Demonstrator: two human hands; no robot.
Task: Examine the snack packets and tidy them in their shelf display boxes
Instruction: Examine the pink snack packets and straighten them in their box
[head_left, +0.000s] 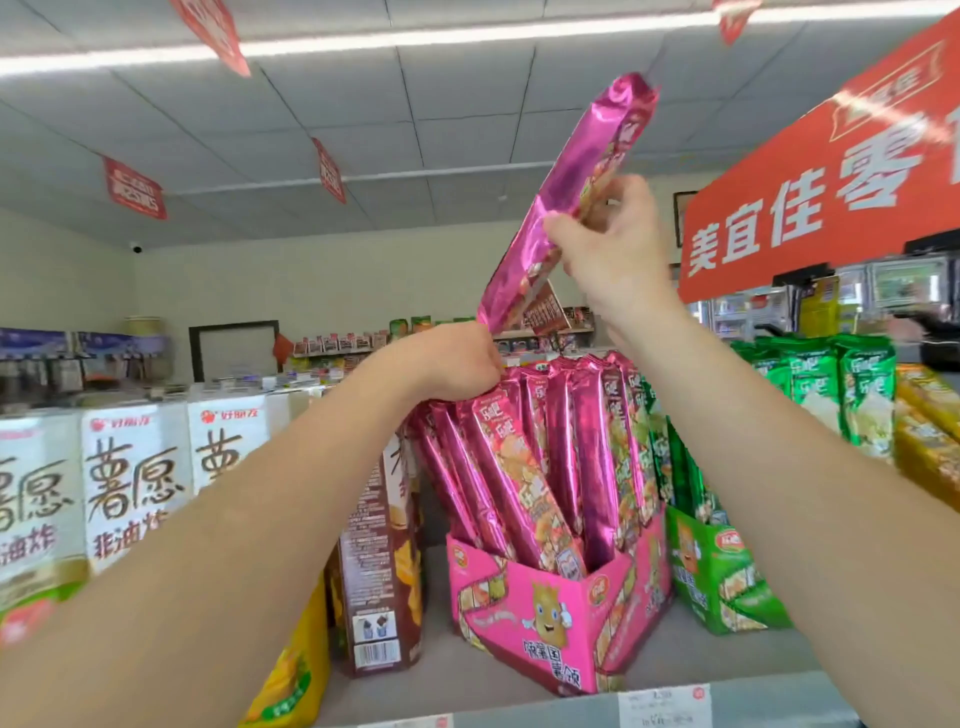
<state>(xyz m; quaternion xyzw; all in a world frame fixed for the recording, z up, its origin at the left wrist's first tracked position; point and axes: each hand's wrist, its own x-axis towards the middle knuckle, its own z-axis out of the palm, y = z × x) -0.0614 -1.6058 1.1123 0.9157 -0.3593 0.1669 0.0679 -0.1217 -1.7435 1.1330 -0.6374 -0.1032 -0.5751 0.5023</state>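
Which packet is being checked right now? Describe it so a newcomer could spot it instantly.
On the shelf, find the pink display box, left of the green box. Above it, the right hand grips one pink packet. It alone is raised and tilted toward the ceiling; the rest stand in the box.

Both bare forearms reach up and forward. The right hand (615, 249) is the higher one, its thumb and fingers (628, 192) pinching a pink packet (576, 171) at its middle. The left hand (460, 358) sits lower, back toward the camera, fingers curled out of sight.
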